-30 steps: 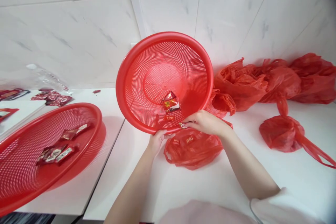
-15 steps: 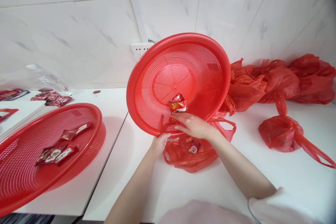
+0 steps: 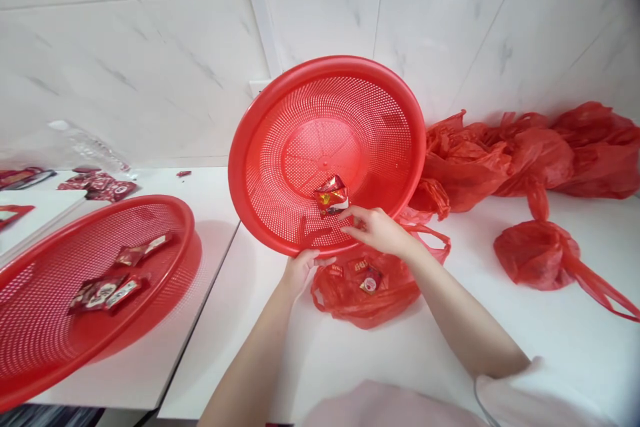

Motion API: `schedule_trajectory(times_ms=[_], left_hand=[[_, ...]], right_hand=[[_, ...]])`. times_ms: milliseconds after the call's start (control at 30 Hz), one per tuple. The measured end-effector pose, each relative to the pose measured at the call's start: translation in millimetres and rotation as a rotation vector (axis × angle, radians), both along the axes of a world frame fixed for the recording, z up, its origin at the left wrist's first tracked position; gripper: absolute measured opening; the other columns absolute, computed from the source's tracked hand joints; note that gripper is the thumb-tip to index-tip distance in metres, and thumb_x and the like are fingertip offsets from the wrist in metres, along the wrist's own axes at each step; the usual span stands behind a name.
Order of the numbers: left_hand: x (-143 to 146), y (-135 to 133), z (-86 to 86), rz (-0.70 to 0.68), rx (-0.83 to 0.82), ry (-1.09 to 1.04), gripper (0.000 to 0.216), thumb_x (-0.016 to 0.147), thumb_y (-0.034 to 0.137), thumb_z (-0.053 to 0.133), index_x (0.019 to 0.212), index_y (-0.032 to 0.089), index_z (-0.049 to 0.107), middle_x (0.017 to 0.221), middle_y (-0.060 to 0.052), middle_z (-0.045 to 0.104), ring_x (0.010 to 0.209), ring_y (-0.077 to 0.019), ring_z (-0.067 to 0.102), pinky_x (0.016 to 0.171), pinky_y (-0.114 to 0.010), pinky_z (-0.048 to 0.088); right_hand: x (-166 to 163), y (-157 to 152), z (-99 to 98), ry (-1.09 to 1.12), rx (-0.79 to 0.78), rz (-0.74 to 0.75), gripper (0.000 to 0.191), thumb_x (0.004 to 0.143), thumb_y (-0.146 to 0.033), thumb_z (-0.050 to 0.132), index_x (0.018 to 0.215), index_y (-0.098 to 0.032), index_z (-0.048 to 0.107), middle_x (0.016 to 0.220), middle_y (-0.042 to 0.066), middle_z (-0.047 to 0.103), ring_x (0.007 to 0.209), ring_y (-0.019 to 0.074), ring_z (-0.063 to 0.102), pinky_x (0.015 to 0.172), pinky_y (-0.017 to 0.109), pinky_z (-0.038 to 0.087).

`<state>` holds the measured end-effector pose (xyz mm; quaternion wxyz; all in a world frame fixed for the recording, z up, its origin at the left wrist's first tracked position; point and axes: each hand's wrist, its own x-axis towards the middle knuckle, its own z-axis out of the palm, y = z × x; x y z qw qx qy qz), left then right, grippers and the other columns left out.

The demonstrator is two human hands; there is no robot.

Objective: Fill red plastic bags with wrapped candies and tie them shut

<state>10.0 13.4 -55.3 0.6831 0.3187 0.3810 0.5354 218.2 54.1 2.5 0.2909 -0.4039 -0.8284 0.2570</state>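
Tilted up toward me, a red mesh plastic basket [image 3: 325,67] shows its inside, with a small pile of red snack packets [image 3: 331,197] low on its sloping wall. My left hand [image 3: 301,271] grips the lower rim, thumb on top, other fingers partly hidden. Just inside the basket, my right hand [image 3: 376,230] is open, thumb and fingers apart; its fingertips are close beside the packets, and whether they touch cannot be made out. Below the rim lies an open red plastic bag [image 3: 367,310] holding several similar packets [image 3: 370,279].
A second red basket [image 3: 187,220] with several packets [image 3: 103,293] stands at left. Filled red bags [image 3: 535,153] line the wall at right, and a tied bag [image 3: 535,255] sits nearer. More packets [image 3: 107,187] and clear plastic [image 3: 93,147] lie at far left.
The basket has shifted slightly left and up. My right hand has drawn back a little to the right from the packets, and its fingers are more bent. My left hand still holds the rim.
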Motion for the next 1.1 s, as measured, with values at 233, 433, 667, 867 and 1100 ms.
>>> schedule_trajectory(times_ms=[233, 433, 667, 867, 1100], left_hand=[[-0.4, 0.2, -4.4, 0.002, -0.012, -0.006, 0.029, 0.065, 0.014, 0.068, 0.094, 0.017, 0.070, 0.096, -0.007, 0.073, 0.108, -0.0340, 0.063, 0.084, -0.051, 0.056], [-0.9, -0.4, -1.9, -0.038, 0.004, 0.023, 0.027, 0.066, 0.016, 0.068, 0.092, 0.016, 0.071, 0.101, -0.008, 0.073, 0.106, -0.0340, 0.064, 0.081, -0.048, 0.058], [5.2, -6.2, 1.8, -0.097, -0.018, 0.047, 0.027, 0.063, 0.018, 0.070, 0.090, 0.019, 0.074, 0.098, -0.007, 0.075, 0.096, -0.0332, 0.068, 0.078, -0.046, 0.059], [4.2, -5.2, -4.5, -0.119, -0.055, 0.047, 0.026, 0.062, 0.018, 0.068, 0.087, 0.013, 0.072, 0.094, -0.010, 0.075, 0.086, -0.0316, 0.071, 0.075, -0.044, 0.060], [-2.1, 0.1, -3.6, -0.052, 0.010, 0.020, 0.029, 0.063, 0.015, 0.067, 0.092, 0.018, 0.071, 0.100, -0.006, 0.074, 0.091, -0.0301, 0.069, 0.076, -0.046, 0.059]], right_hand=[[4.8, -6.8, 14.3, -0.123, 0.020, 0.054, 0.033, 0.096, -0.034, 0.047, 0.125, -0.023, 0.056, 0.059, -0.005, 0.051, 0.052, 0.0111, 0.046, 0.061, 0.023, 0.036], [9.0, -9.5, 20.4, -0.296, 0.049, 0.172, 0.037, 0.097, -0.042, 0.042, 0.085, -0.019, 0.069, 0.076, 0.004, 0.065, 0.070, 0.0158, 0.059, 0.067, 0.027, 0.042], [-2.1, -1.7, 0.4, -0.155, 0.304, -0.132, 0.046, 0.092, -0.026, 0.053, 0.137, -0.020, 0.045, 0.144, 0.014, 0.042, 0.131, 0.0277, 0.040, 0.104, 0.046, 0.038], [3.1, 4.8, -6.8, -0.185, 0.208, -0.184, 0.041, 0.084, -0.015, 0.060, 0.124, -0.016, 0.055, 0.113, 0.011, 0.060, 0.105, 0.0226, 0.056, 0.093, 0.036, 0.045], [6.3, 6.6, -3.1, -0.295, 0.156, -0.341, 0.029, 0.088, -0.043, 0.058, 0.079, -0.017, 0.067, 0.082, 0.009, 0.065, 0.082, 0.0220, 0.060, 0.075, 0.031, 0.043]])
